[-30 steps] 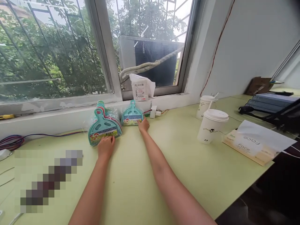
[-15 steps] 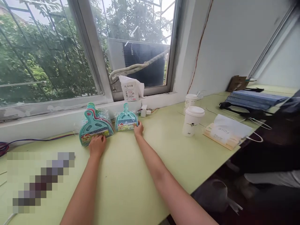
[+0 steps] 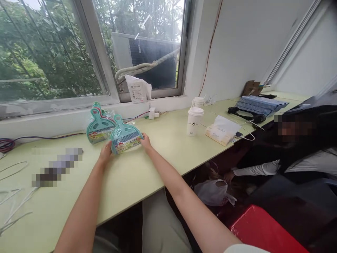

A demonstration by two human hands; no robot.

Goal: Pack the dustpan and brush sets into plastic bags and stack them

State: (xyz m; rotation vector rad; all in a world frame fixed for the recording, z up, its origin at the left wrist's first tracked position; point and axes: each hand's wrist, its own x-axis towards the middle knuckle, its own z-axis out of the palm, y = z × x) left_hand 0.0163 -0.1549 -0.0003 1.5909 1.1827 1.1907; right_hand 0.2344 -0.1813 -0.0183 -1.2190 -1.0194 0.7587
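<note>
Single view, head-worn camera. Looks forward and down along both forearms across green desk [image 3: 163, 158], toward window [image 3: 52, 52] and sill. Slightly tilted; desk edge runs diagonally, upper right to lower left. Hands at arm's length, mid-frame; left hand [image 3: 105, 154], right hand [image 3: 145, 142]. Wide lens: far wall, seated person [image 3: 302, 154] at right, floor under desk also in frame. No second view.

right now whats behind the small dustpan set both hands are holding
Behind the small dustpan set stands the bagged stack of dustpans by the window ledge. The stack's lower right corner is covered.
</note>
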